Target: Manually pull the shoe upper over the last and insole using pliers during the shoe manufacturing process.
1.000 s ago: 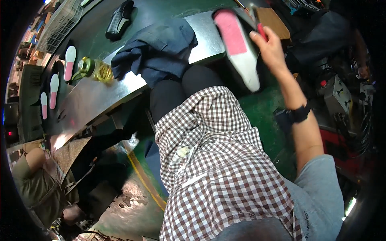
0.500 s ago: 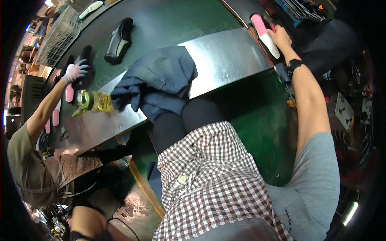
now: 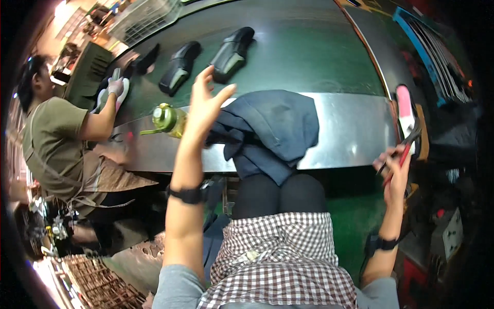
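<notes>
My left hand (image 3: 207,100) is raised over the bench with its thumb and fingers apart, holding nothing. Just beyond its fingertips lies a black shoe (image 3: 232,54) on the green belt; I cannot tell that they touch. A second black shoe (image 3: 180,69) rests to its left. At the right, my right hand (image 3: 395,167) is closed around red-handled pliers (image 3: 403,160), their dark jaws pointing up and away. Past the jaws, a pink and white insole (image 3: 405,105) lies on the side ledge, its lower part partly covered by the pliers.
Dark blue cloth (image 3: 278,121) drapes over the metal bench edge (image 3: 350,129) onto my lap. A green bottle (image 3: 165,118) stands left of my forearm. A co-worker (image 3: 62,129) with a gloved hand works at the far left. A blue rack (image 3: 424,51) stands far right.
My left hand has come into view, reaching toward the shoes. My right hand has drawn back from the insole with the pliers. The view has swung left, and the co-worker's arm has moved.
</notes>
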`<state>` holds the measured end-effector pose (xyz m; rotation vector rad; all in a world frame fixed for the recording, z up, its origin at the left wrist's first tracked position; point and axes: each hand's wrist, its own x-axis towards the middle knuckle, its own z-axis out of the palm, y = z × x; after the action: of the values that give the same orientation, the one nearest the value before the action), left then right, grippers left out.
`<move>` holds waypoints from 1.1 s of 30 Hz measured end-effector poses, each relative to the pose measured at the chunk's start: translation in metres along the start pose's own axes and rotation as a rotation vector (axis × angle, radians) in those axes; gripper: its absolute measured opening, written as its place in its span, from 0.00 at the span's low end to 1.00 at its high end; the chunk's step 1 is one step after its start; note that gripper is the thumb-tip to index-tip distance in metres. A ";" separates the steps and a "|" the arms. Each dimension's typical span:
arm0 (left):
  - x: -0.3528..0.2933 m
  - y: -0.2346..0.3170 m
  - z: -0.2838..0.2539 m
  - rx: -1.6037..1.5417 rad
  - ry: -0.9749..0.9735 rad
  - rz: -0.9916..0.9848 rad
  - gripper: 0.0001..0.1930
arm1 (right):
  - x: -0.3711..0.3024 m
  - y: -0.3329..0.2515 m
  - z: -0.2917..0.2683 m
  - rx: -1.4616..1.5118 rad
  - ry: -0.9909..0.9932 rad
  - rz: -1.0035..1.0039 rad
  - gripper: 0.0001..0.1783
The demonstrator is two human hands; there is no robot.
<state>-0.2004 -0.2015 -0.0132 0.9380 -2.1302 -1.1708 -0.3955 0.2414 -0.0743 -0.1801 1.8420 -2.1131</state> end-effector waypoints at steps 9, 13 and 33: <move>0.155 -0.077 0.079 0.732 0.017 -0.298 0.68 | -0.095 0.013 0.047 0.699 -0.137 0.781 0.12; 0.177 -0.109 0.083 0.947 -0.107 -0.240 0.73 | -0.112 0.021 0.039 0.947 -0.116 0.804 0.09; -0.111 0.075 -0.075 -0.844 -0.693 -0.864 0.37 | -0.123 -0.042 0.092 -0.321 -0.457 -0.588 0.30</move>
<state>-0.1020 -0.1242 0.0755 1.1274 -1.2729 -2.8442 -0.2589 0.1999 -0.0043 -1.3019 1.9673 -1.8428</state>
